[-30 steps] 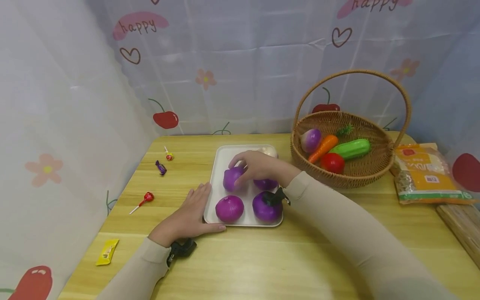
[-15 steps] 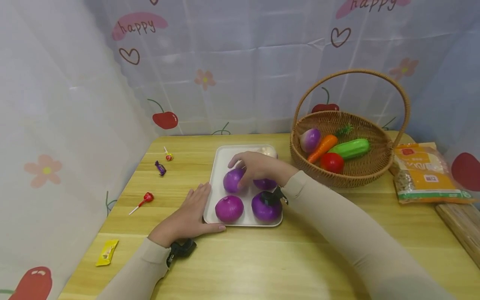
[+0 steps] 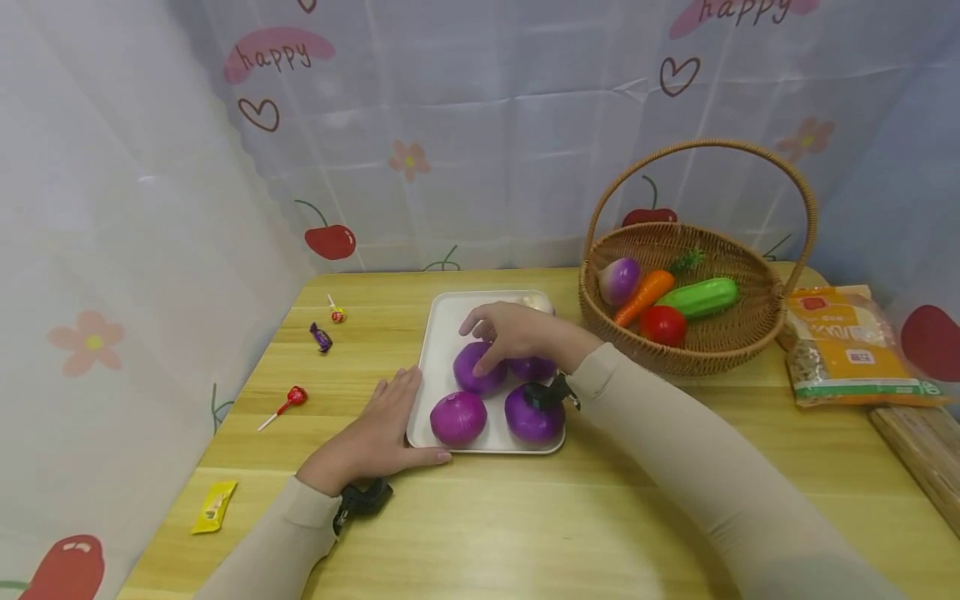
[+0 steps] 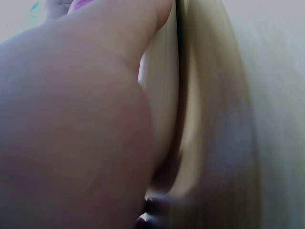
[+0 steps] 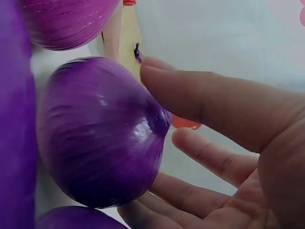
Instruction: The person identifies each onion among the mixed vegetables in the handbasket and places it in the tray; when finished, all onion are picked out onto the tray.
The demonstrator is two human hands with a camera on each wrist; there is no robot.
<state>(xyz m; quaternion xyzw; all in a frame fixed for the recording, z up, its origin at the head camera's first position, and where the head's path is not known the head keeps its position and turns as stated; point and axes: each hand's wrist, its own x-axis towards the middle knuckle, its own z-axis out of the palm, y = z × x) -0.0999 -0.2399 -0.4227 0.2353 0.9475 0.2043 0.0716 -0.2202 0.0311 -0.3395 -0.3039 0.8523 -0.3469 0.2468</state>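
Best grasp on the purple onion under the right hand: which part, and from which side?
Probably from above, fingers spread across the widest part of the purple onion. It is a smooth, round bulb lying on the white tray with other onions crowding it on the near and right sides. The right hand is over it with straight fingers touching, not curled round it.

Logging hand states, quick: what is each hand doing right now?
Left hand: open, flat on the table against the tray.
Right hand: open, straight fingers touching an onion.

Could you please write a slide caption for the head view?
Right hand touches a purple onion on the white tray; left hand steadies it.
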